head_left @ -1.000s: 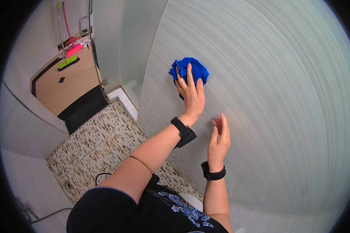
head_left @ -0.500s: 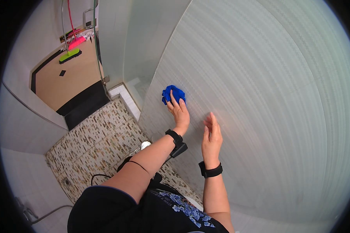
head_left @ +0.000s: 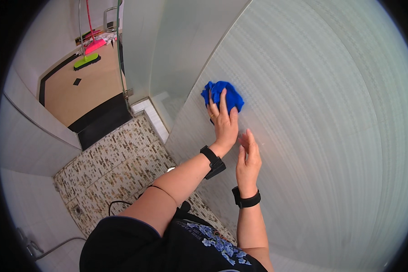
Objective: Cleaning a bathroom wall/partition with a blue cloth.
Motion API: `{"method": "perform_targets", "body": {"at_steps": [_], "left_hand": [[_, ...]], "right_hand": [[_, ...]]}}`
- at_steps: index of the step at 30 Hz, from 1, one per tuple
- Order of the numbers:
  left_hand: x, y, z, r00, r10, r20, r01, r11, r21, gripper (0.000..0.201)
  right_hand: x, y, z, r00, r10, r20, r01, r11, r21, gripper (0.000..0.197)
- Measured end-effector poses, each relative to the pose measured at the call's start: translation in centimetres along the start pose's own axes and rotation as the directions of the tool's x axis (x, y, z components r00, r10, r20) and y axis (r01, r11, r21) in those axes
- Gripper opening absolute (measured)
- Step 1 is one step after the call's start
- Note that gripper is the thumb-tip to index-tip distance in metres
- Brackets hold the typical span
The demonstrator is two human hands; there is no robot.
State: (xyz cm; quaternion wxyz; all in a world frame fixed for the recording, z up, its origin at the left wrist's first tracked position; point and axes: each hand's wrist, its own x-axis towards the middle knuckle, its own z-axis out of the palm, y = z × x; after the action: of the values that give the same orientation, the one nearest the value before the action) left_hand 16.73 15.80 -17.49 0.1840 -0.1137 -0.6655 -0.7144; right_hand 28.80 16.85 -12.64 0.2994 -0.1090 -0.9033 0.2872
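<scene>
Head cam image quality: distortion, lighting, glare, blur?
Head view: black vignette at the sides, lines on the wall bowed; light looks diffuse, no hard shadows around the cloth; wall faintly pinkish beside the right hand, possibly a reflection; left hand reasonably sharp.

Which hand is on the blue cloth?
The left hand, spread over the cloth against the wall; the right hand is apart from the cloth, with nothing visible in it.
</scene>
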Motion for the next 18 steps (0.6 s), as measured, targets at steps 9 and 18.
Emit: {"method": "perform_targets", "body": {"at_steps": [9,18], "left_hand": [[-2.1,-6.8,-0.6,0.907,-0.417,-0.066,0.416,0.909,-0.024,0.056],[4.8,1.8,-1.5,0.999,0.045,-0.018,-0.046,0.997,-0.068,0.052]], "right_hand": [[-0.1,1.1,1.4,0.999,0.022,0.037,-0.02,0.999,-0.039,0.05],[0.5,0.1,1.6,0.999,0.03,0.034,-0.03,0.999,-0.023,0.046]]}}
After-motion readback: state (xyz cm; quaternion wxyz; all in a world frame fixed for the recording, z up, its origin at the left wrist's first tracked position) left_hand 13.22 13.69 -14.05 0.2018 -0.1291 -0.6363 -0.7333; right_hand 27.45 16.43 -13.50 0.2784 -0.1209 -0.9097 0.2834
